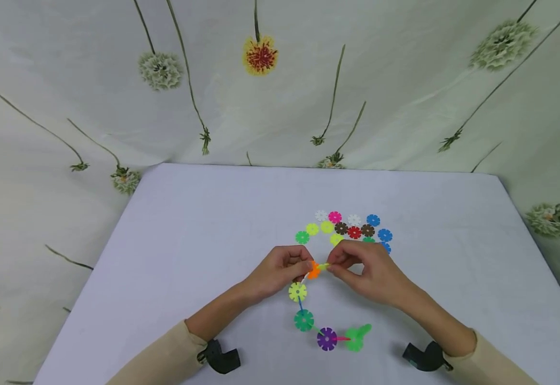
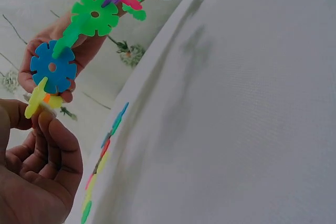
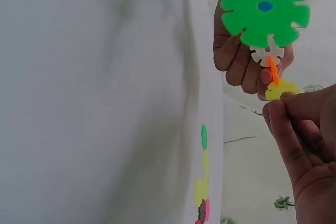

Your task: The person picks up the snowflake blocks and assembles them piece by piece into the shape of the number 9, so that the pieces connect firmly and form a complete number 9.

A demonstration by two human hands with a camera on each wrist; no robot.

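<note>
My left hand [image 1: 282, 267] pinches the upper end of a chain of slotted plastic snowflake discs, at an orange disc [image 1: 314, 270]. Between the thumb and fingertips of my right hand [image 1: 371, 270] is a yellow disc [image 3: 281, 88], its edge meeting the orange one. A white disc [image 3: 260, 55] sits just beyond the orange disc, partly hidden by the left fingers in the head view. Below the hands the chain hangs in a curve: another yellow disc [image 1: 297, 292], a blue disc [image 2: 63, 72], a green disc [image 1: 304, 320], a purple disc [image 1: 327, 339], then pink and bright green pieces [image 1: 354, 340].
Several loose discs lie flat beyond the hands, among them a green one [image 1: 302, 237], a red one [image 1: 354, 232] and a blue one [image 1: 385, 235]. The right hand covers part of this group. They rest on a white-covered table [image 1: 203, 224] before a flower-patterned cloth [image 1: 280, 117].
</note>
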